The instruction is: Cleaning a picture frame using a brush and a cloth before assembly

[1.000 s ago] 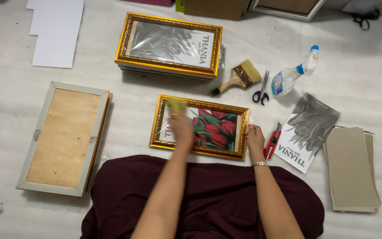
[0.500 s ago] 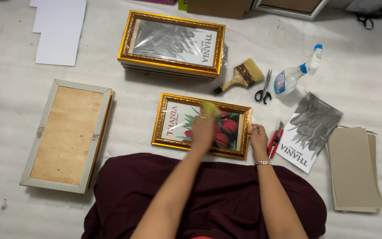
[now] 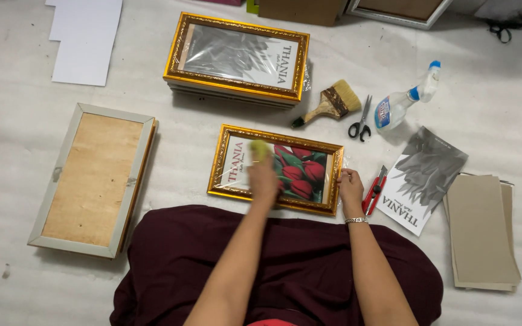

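— Since half a second ago, what has shifted?

— Leftward goes the left hand [image 3: 263, 178]: it was over the middle of the picture, near the red flowers, and now I see it over the pale strip at the picture's left side. The yellow-green cloth [image 3: 260, 149] went with it and pokes out past the fingertips. The right hand [image 3: 350, 186] has stayed where it was.

— How do the hands stand?

— The left hand lies palm down on the glass, fingers curled over the cloth and pressing it flat. The right hand rests on the right edge of the gold frame [image 3: 276, 169], fingers bent over the rim; I count it as steadying, not gripping around anything.

— Where is the frame?

— On the white floor covering [image 3: 490, 108], straight ahead of the dark red lap [image 3: 273, 265], lying face up and slightly tilted.

— And around it?

— A red utility knife [image 3: 373, 192] just beside the right hand, then a grey leaf print [image 3: 423, 178] and a stack of brown boards [image 3: 481, 232]. Above: a paintbrush [image 3: 328, 104], scissors [image 3: 360, 121], a spray bottle [image 3: 405, 99] and a stack of gold frames [image 3: 237, 57]. A grey frame [image 3: 93, 179] lies face down, well apart on the left.
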